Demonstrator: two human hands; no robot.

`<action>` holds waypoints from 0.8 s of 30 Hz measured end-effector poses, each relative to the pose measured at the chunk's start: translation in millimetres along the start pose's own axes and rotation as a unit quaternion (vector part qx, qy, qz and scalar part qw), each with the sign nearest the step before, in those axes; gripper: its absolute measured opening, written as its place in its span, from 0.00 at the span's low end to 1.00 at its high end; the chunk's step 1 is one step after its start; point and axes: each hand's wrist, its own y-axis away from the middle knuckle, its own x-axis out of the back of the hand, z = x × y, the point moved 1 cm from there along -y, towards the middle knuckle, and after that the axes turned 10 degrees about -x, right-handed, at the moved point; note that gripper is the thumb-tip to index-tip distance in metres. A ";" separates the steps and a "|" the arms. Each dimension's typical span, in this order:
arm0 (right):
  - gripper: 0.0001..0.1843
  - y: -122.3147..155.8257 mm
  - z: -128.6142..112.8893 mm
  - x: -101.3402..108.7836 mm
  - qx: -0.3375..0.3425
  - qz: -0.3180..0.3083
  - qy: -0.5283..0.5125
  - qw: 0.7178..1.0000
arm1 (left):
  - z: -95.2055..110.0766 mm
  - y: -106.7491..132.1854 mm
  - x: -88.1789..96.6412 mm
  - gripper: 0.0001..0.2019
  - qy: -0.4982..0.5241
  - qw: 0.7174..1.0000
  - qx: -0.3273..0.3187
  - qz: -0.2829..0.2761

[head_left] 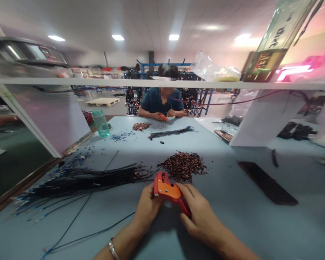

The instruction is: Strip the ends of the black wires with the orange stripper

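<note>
My right hand (199, 213) is closed around the handles of a red and orange wire stripper (168, 188), whose jaws point away from me. My left hand (147, 206) is closed beside the jaws, its fingertips partly hidden behind the tool. A thin black wire (105, 230) with a blue end runs from the lower left up to the left hand and seems to be held in it. Just beyond the tool lies a heap of small black and copper-coloured pieces (182, 165). To the left, a bundle of black wires (92, 182) with blue ends is spread on the table.
Across the table (260, 231) a person (162, 101) holds a red tool near another wire bundle (172, 133). A dark phone (268, 182) lies at right. A green bottle (100, 124) stands at left. A white shelf (162, 83) spans the table, with a tall bottle (271, 54) on it.
</note>
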 end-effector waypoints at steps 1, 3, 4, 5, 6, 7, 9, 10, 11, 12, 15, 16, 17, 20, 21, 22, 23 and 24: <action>0.41 0.2 0.0 0.5 0.001 -0.004 -0.003 1.000 | 2.0 0.1 -0.5 0.24 -0.001 1.000 0.002 -0.003; 0.39 0.4 0.4 1.4 0.003 -0.007 -0.003 1.000 | 5.1 0.6 -1.1 0.24 -0.002 1.000 0.009 -0.005; 0.38 0.5 0.6 1.8 0.005 -0.005 -0.002 1.000 | 5.8 0.9 -1.1 0.24 -0.002 1.000 0.013 -0.004; 0.37 0.4 0.9 2.1 0.007 -0.002 -0.002 1.000 | 5.8 1.2 -1.1 0.24 -0.003 1.000 0.016 -0.004; 0.35 0.2 1.1 2.3 0.008 0.000 -0.001 1.000 | 5.1 1.4 -1.0 0.23 -0.003 1.000 0.017 -0.006; 0.33 -0.1 1.2 2.4 0.010 0.003 0.000 1.000 | 3.8 1.5 -0.9 0.23 -0.001 1.000 0.015 -0.009; 0.31 -1.0 1.3 2.5 0.014 0.009 0.004 1.000 | 0.3 1.4 -0.9 0.21 0.001 1.000 0.010 -0.018; 0.29 -1.5 1.4 2.5 0.015 0.013 0.007 1.000 | -1.4 1.3 -0.9 0.20 0.001 1.000 0.010 -0.021; 0.27 -2.0 1.4 2.5 0.016 0.017 0.010 1.000 | -2.8 1.3 -1.0 0.19 -0.002 1.000 0.011 -0.022; 0.25 -2.5 1.6 2.5 0.017 0.021 0.014 1.000 | -3.9 1.2 -1.1 0.19 -0.006 1.000 0.013 -0.024; 0.21 -3.5 2.1 2.7 0.015 0.027 0.023 0.999 | -5.2 1.1 -1.5 0.18 -0.023 0.999 0.015 -0.024; 0.21 -3.7 2.2 2.8 0.015 0.027 0.024 0.999 | -5.3 0.9 -1.6 0.18 -0.028 0.999 0.014 -0.023; 0.20 -3.8 2.2 3.1 0.014 0.026 0.022 0.999 | -5.4 0.8 -1.7 0.19 -0.031 0.999 0.013 -0.020; 0.18 -3.6 1.7 4.3 0.013 0.022 0.013 1.000 | -6.4 0.0 -1.8 0.20 -0.035 0.999 0.016 -0.016; 0.17 -3.5 1.5 4.7 0.012 0.020 0.008 1.000 | -7.0 -0.2 -1.9 0.21 -0.035 0.999 0.016 -0.014; 0.16 -3.5 1.5 5.1 0.011 0.019 0.002 1.000 | -7.6 -0.4 -2.0 0.21 -0.035 0.999 0.015 -0.015; 0.15 -3.6 1.6 5.3 0.009 0.018 -0.005 1.000 | -8.3 -0.5 -2.1 0.21 -0.036 0.999 0.014 -0.014; 0.14 -3.9 1.8 5.4 0.006 0.017 -0.015 1.000 | -9.0 -0.7 -2.2 0.21 -0.037 0.999 0.012 -0.012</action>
